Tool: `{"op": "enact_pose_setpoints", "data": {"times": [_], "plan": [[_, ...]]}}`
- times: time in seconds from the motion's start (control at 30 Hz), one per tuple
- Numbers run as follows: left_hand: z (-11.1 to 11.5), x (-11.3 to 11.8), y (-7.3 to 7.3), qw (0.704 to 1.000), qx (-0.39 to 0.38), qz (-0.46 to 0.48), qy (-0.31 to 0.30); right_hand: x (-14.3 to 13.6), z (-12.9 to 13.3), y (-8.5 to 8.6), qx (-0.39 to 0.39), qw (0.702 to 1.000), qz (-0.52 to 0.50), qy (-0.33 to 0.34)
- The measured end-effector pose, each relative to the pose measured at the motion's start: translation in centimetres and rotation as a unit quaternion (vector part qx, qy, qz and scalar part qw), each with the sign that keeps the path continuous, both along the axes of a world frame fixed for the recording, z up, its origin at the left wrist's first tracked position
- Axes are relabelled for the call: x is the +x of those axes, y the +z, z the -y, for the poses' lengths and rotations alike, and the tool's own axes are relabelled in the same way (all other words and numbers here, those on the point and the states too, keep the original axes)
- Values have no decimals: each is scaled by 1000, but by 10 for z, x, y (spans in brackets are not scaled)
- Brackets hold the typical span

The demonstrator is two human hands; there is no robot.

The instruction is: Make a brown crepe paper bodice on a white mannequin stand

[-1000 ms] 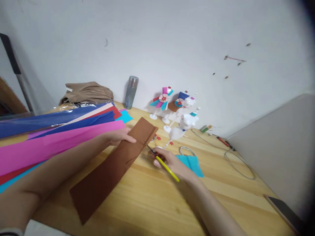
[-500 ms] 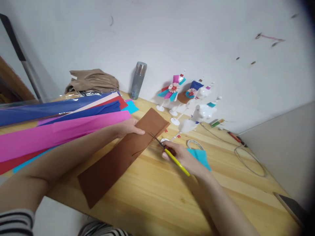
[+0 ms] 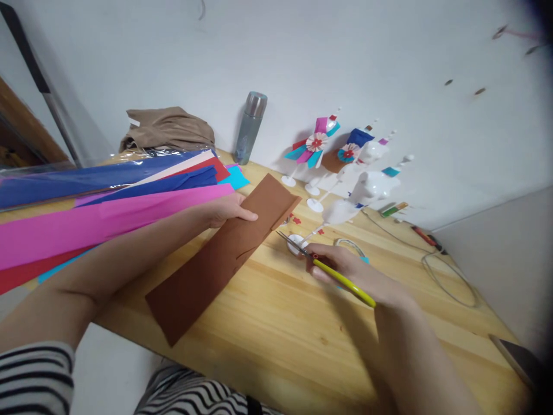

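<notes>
My left hand [image 3: 231, 210] grips the far part of a long strip of brown crepe paper [image 3: 216, 271], thumb on top and the fingers hidden beneath. A cut line shows on the strip's right side, near its edge. In my right hand [image 3: 337, 262] is a pair of scissors [image 3: 341, 280] with a yellow handle. The blades point left toward the paper's right edge, a little apart from it. Just beyond the blades is the round white base [image 3: 297, 244] of a stemmed white figure [image 3: 367, 190].
Magenta crepe paper [image 3: 108, 219] and other coloured sheets lie at left, beside my left forearm. At the back are a grey thermos [image 3: 250, 129], brown cloth [image 3: 168, 129] and several stemmed figures with paper flowers [image 3: 317, 142]. A cable [image 3: 449, 294] and a dark flat object [image 3: 514, 357] lie at right.
My right hand has drawn the scissors back to the right, off the brown paper and clear of its edge. The left hand keeps its hold. The whole view has shifted a little.
</notes>
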State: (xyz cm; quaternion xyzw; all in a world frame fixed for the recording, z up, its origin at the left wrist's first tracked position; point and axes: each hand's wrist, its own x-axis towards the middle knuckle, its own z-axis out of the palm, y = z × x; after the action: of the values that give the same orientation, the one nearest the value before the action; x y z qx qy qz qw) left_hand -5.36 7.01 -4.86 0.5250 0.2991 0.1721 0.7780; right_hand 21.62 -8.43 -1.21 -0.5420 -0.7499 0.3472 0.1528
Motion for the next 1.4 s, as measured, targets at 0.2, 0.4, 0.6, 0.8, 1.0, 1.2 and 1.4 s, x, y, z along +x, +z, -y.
{"op": "enact_pose_setpoints", "data": {"times": [0.2,0.4,0.6,0.8,1.0,1.2,1.4], "plan": [[2,1,-1,1000,-3,-4,-20,-7,-4,1,-40,999,-15,12],[4,2,1,1000,-8,-13,-27,-7,-5,-2,-48,997,-53,-7],[6,3,1,999,-18,-26,-36,-23,-6,-4,-54,990,-97,-87],[7,4,0,999,-35,-27,-25,-23,-3,-2,-26,994,-94,-58],[4,2,-1,999,-27,-9,-24,-18,-4,-7,-4,1000,9,-4],[5,2,-1,999,-22,3,-37,-21,-6,-14,6,999,53,2],[6,3,1,999,-23,-2,-29,-22,-6,-17,14,999,27,13]]}}
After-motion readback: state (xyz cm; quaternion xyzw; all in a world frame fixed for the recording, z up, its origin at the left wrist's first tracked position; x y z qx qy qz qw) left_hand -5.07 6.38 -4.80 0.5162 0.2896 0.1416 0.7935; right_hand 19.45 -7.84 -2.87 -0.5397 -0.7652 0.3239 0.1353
